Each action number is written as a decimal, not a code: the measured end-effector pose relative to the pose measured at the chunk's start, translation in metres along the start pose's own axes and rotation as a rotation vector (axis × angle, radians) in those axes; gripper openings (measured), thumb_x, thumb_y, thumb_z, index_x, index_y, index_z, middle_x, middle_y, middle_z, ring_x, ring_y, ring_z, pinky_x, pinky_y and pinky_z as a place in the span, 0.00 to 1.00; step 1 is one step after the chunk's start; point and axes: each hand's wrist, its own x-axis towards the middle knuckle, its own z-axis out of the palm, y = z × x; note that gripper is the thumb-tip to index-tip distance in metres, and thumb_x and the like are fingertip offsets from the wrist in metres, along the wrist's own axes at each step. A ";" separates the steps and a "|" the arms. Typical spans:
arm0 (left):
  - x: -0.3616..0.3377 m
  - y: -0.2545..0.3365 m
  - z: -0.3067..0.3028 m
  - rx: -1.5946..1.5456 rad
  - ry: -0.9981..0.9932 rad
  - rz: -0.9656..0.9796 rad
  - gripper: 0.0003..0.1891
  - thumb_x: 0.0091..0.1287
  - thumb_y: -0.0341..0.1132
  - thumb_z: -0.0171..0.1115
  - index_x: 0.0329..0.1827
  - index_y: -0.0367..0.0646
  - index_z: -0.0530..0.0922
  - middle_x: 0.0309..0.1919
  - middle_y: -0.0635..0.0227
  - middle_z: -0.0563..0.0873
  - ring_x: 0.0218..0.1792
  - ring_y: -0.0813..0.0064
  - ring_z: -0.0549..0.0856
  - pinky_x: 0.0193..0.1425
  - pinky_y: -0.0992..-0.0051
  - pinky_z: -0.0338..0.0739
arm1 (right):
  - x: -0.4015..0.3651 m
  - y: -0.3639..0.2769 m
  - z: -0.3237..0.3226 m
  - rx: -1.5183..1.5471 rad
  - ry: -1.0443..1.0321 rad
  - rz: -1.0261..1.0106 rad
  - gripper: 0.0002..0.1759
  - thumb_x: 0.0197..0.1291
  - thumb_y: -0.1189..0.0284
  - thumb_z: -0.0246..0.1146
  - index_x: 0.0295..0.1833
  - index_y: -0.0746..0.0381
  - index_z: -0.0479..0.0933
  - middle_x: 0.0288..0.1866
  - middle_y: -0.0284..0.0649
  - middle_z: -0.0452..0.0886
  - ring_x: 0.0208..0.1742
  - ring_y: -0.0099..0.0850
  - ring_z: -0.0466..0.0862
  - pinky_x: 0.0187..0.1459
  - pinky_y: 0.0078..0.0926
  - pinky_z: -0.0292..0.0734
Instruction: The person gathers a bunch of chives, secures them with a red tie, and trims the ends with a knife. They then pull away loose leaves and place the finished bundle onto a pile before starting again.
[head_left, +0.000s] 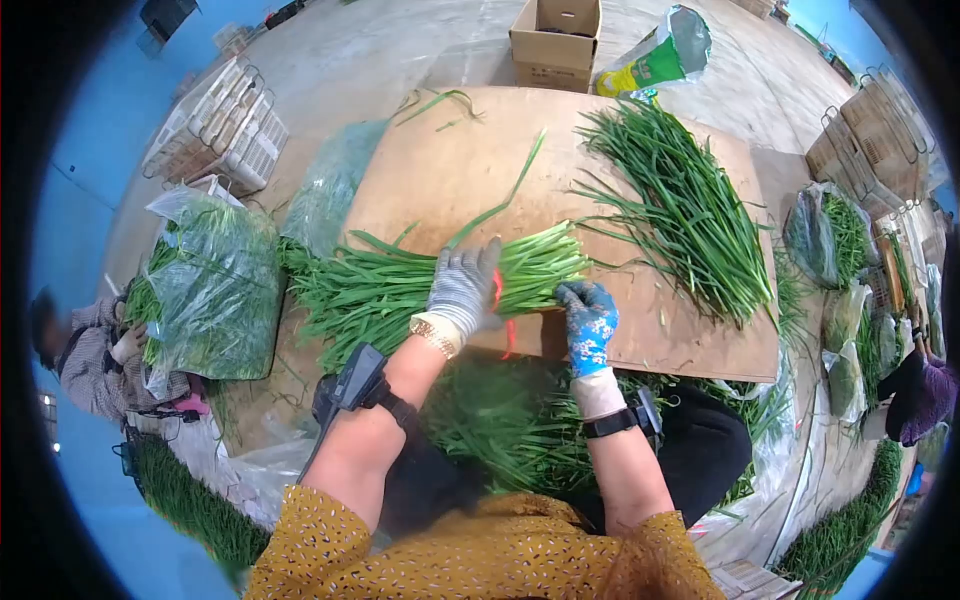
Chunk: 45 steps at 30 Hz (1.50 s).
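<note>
A bunch of long green garlic chives (370, 285) lies across the near edge of the wooden board, pale stem ends pointing right. My left hand (462, 285), in a grey striped glove, is closed around its stems. Beside those fingers a red tie (508, 338) shows on the bunch, one end hanging down. My right hand (588, 325), in a blue flowered glove, has its fingers curled at the stem ends; whatever is in them is hidden. A larger loose pile of garlic chives (690, 205) rests on the board's right side.
The wooden board (430, 190) carries a few stray leaves. More greens (500, 430) lie below its near edge. A bagged bundle (225, 290) stands at left near another person (95, 360). Beyond are a cardboard box (555, 45), a green bag (660, 55) and stacked crates (225, 125).
</note>
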 end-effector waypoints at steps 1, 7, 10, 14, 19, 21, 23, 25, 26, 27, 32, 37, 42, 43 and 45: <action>0.000 -0.001 0.000 0.000 0.013 0.003 0.64 0.33 0.56 0.80 0.73 0.41 0.51 0.63 0.54 0.66 0.66 0.55 0.64 0.74 0.58 0.51 | 0.002 0.005 -0.002 0.133 0.049 0.111 0.05 0.49 0.77 0.67 0.34 0.65 0.83 0.29 0.39 0.82 0.32 0.31 0.80 0.38 0.27 0.74; 0.001 -0.004 0.002 0.010 0.003 0.005 0.65 0.34 0.57 0.79 0.73 0.42 0.49 0.65 0.53 0.65 0.68 0.56 0.63 0.74 0.57 0.50 | 0.008 0.003 -0.096 1.021 -0.451 0.420 0.14 0.57 0.68 0.65 0.41 0.69 0.81 0.31 0.37 0.81 0.32 0.26 0.79 0.39 0.23 0.74; 0.002 -0.001 -0.004 0.020 -0.037 -0.009 0.65 0.34 0.59 0.78 0.73 0.41 0.49 0.65 0.53 0.64 0.68 0.56 0.62 0.74 0.56 0.49 | 0.007 0.000 -0.133 0.057 -0.759 0.284 0.17 0.59 0.70 0.64 0.50 0.70 0.78 0.40 0.45 0.83 0.41 0.31 0.82 0.48 0.28 0.75; 0.002 0.000 -0.004 0.055 -0.063 -0.020 0.66 0.34 0.62 0.76 0.73 0.40 0.48 0.66 0.51 0.63 0.69 0.54 0.61 0.74 0.55 0.47 | 0.013 -0.020 -0.079 -0.414 0.028 -0.340 0.21 0.63 0.77 0.56 0.62 0.65 0.72 0.60 0.48 0.76 0.62 0.36 0.75 0.63 0.30 0.66; -0.010 0.007 -0.029 -0.007 -0.086 0.004 0.66 0.34 0.63 0.76 0.73 0.40 0.48 0.64 0.51 0.64 0.68 0.52 0.61 0.74 0.53 0.46 | 0.020 0.064 0.030 0.254 0.032 0.133 0.28 0.72 0.67 0.43 0.74 0.63 0.53 0.72 0.44 0.62 0.70 0.31 0.63 0.70 0.26 0.54; -0.011 0.008 -0.021 0.011 -0.042 0.003 0.66 0.35 0.62 0.76 0.73 0.40 0.48 0.64 0.51 0.64 0.68 0.52 0.61 0.74 0.52 0.46 | 0.033 0.062 0.026 0.482 -0.006 0.271 0.27 0.72 0.66 0.42 0.73 0.64 0.54 0.72 0.44 0.62 0.70 0.31 0.63 0.70 0.24 0.54; -0.010 0.010 -0.022 0.017 -0.048 -0.008 0.65 0.36 0.61 0.75 0.73 0.40 0.49 0.64 0.52 0.64 0.67 0.52 0.61 0.73 0.51 0.46 | 0.040 0.035 0.012 0.563 0.027 0.208 0.26 0.72 0.65 0.42 0.71 0.66 0.58 0.71 0.44 0.64 0.69 0.32 0.64 0.70 0.25 0.55; -0.011 0.010 -0.013 0.049 0.000 -0.010 0.64 0.36 0.61 0.75 0.73 0.39 0.49 0.64 0.52 0.64 0.67 0.53 0.61 0.73 0.51 0.46 | 0.044 -0.009 -0.003 0.444 0.089 -0.058 0.26 0.72 0.64 0.44 0.69 0.67 0.62 0.70 0.45 0.65 0.69 0.33 0.64 0.70 0.28 0.55; -0.012 0.009 -0.011 0.047 0.029 0.001 0.64 0.36 0.62 0.75 0.73 0.38 0.49 0.63 0.52 0.64 0.66 0.53 0.62 0.74 0.50 0.45 | 0.053 -0.021 -0.009 0.359 0.096 -0.191 0.26 0.72 0.63 0.45 0.68 0.68 0.63 0.70 0.46 0.65 0.70 0.34 0.64 0.70 0.30 0.55; -0.013 0.010 -0.011 0.062 0.010 -0.003 0.64 0.37 0.62 0.74 0.73 0.38 0.49 0.63 0.52 0.64 0.67 0.53 0.62 0.74 0.49 0.44 | 0.059 -0.031 -0.011 0.275 0.105 -0.323 0.26 0.71 0.63 0.46 0.67 0.69 0.65 0.70 0.46 0.65 0.70 0.34 0.64 0.70 0.31 0.56; -0.014 0.014 -0.040 0.179 -0.135 0.020 0.65 0.39 0.66 0.71 0.74 0.38 0.46 0.64 0.52 0.65 0.68 0.54 0.62 0.73 0.44 0.40 | 0.064 -0.028 0.016 -0.487 -0.123 -0.479 0.20 0.63 0.66 0.57 0.60 0.59 0.74 0.61 0.46 0.75 0.64 0.48 0.71 0.65 0.43 0.62; -0.008 0.010 -0.041 0.227 -0.220 0.036 0.67 0.41 0.68 0.68 0.75 0.38 0.41 0.67 0.52 0.64 0.69 0.58 0.62 0.73 0.43 0.37 | 0.058 -0.018 0.009 -0.593 -0.254 -0.416 0.22 0.62 0.65 0.58 0.61 0.58 0.73 0.63 0.43 0.73 0.65 0.46 0.70 0.64 0.44 0.63; -0.006 0.006 -0.049 0.135 -0.267 0.047 0.69 0.39 0.66 0.72 0.75 0.39 0.39 0.67 0.50 0.64 0.69 0.55 0.63 0.75 0.48 0.40 | 0.061 -0.017 0.006 -0.704 -0.307 -0.461 0.24 0.61 0.63 0.58 0.63 0.57 0.71 0.66 0.44 0.70 0.66 0.46 0.69 0.66 0.46 0.59; -0.005 0.004 -0.053 0.092 -0.288 0.056 0.69 0.38 0.66 0.72 0.75 0.39 0.39 0.67 0.49 0.64 0.70 0.55 0.62 0.75 0.49 0.40 | 0.062 -0.017 0.008 -0.725 -0.299 -0.480 0.24 0.61 0.63 0.59 0.63 0.57 0.71 0.66 0.44 0.70 0.66 0.46 0.69 0.66 0.46 0.59; -0.006 0.002 -0.055 0.041 -0.312 0.059 0.69 0.38 0.65 0.73 0.75 0.40 0.38 0.67 0.49 0.64 0.69 0.55 0.63 0.75 0.50 0.41 | 0.062 -0.017 0.009 -0.766 -0.311 -0.498 0.25 0.60 0.63 0.59 0.63 0.56 0.71 0.66 0.44 0.70 0.66 0.46 0.69 0.67 0.46 0.59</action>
